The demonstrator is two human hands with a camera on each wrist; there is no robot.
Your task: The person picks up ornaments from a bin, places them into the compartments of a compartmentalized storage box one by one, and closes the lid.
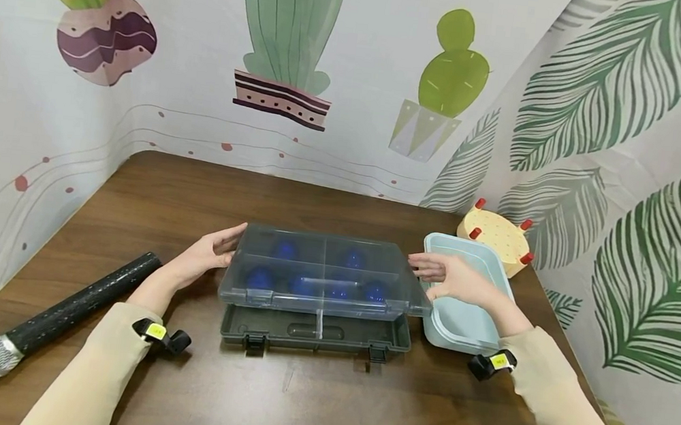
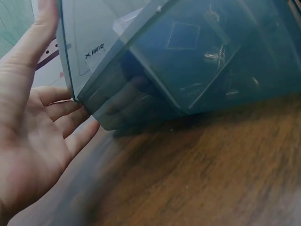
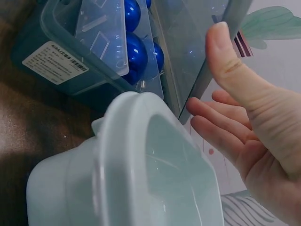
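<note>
A grey translucent plastic case stands before me, its clear lid (image 1: pixel 307 240) tilted up over the dark base (image 1: pixel 232 327). Several shiny blue balls (image 3: pixel 136 52) sit inside and show through the lid. My left hand (image 1: pixel 203 257) is at the lid's left side, fingers extended and fingertips at its edge. On the other side, my right hand (image 1: pixel 454 278) has its thumb and extended fingertips against the lid's right edge. Two dark latches (image 1: pixel 255 343) hang along the base's front. Clear inner panels (image 3: pixel 101 42) appear within the case in the right wrist view.
A pale blue tub (image 1: pixel 463 344) stands close to the case's right side, beneath my right forearm. Behind it lies a yellow round piece (image 1: pixel 495 234) with red-tipped legs. A black microphone (image 1: pixel 82 300) with a silver head lies at the left. Patterned cloth (image 1: pixel 378 72) borders the table.
</note>
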